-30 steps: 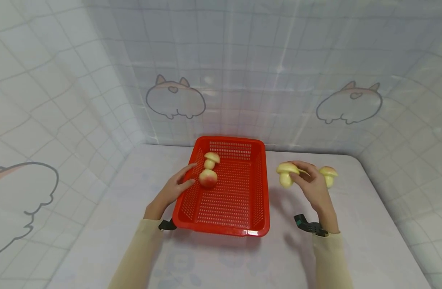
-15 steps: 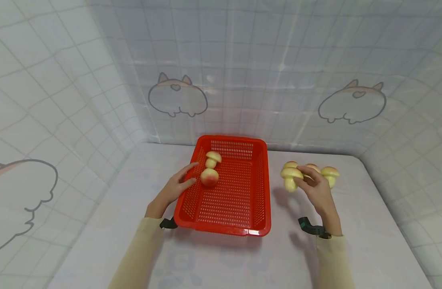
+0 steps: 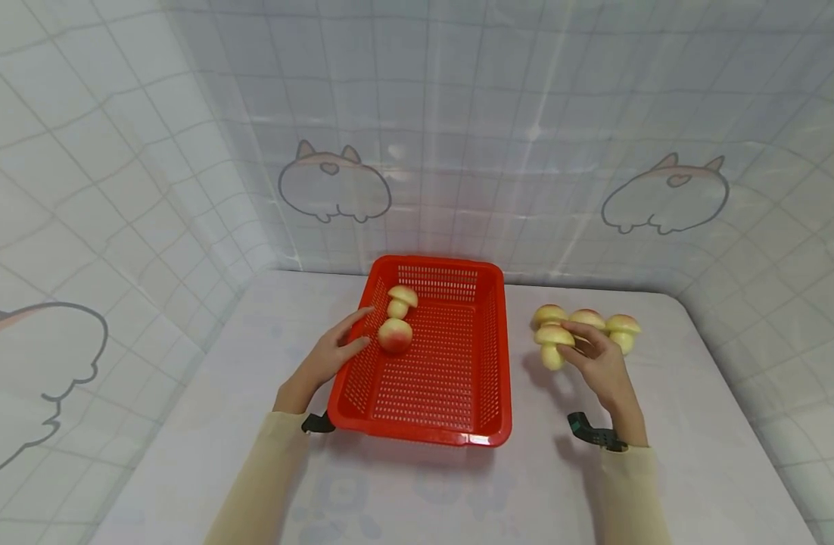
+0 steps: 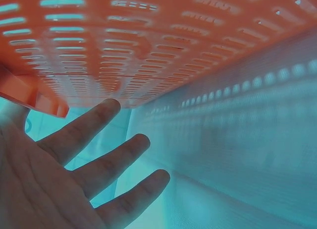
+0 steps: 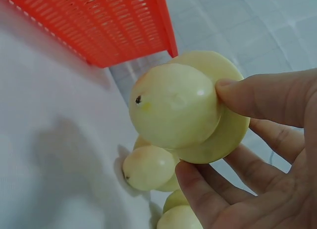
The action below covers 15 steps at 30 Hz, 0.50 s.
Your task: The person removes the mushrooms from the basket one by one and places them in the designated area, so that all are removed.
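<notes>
In the head view my right hand [image 3: 601,367] holds a pale yellow toy mushroom [image 3: 553,356], cap up, in front of other mushrooms. The right wrist view shows its rounded stem [image 5: 173,105] toward the camera, pinched between thumb and fingers. My left hand [image 3: 325,356] rests at the left rim of a red plastic basket [image 3: 417,431], thumb and forefinger at the edge. Its other fingers [image 4: 111,164] stretch straight outside the slotted wall. Inside the basket lie a mushroom [image 3: 401,299] and a round, yellow-and-red piece [image 3: 394,335], close together on the left.
Beyond the right hand stand three more toy mushrooms: one at the left [image 3: 549,312], a middle one [image 3: 587,316] and one at the right [image 3: 623,330]. Pale sheeting covers the table [image 3: 417,492]. Gridded curtain walls [image 3: 458,151] rise at the back and sides.
My right hand has moved a little right and toward me with the mushroom, and the mushroom behind it has come into view. The left hand stays at the basket rim.
</notes>
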Available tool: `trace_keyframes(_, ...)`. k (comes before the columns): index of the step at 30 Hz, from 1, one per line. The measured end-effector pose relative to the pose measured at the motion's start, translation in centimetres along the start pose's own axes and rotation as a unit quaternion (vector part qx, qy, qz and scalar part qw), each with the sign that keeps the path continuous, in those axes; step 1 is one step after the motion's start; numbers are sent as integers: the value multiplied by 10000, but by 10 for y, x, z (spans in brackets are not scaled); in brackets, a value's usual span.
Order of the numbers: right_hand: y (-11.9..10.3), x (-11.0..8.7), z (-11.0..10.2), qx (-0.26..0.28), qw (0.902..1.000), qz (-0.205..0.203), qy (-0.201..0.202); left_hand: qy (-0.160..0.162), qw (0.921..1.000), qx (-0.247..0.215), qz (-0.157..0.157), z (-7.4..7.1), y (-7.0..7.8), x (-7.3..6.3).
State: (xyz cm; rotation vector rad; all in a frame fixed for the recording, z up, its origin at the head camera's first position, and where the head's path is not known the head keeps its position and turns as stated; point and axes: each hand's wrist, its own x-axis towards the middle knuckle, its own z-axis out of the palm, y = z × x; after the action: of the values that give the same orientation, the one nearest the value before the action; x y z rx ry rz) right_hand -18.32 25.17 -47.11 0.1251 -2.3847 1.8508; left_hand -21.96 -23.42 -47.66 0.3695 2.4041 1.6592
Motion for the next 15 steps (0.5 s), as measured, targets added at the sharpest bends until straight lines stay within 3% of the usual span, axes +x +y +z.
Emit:
trace_keyframes(6,6,1,1,55,9999,99,46,-11,10000,-20,31,1,0,0)
trace_keyframes(15,21,0,1,-378,9984,418,-43,-7,10000,-25,-39,1,0,0)
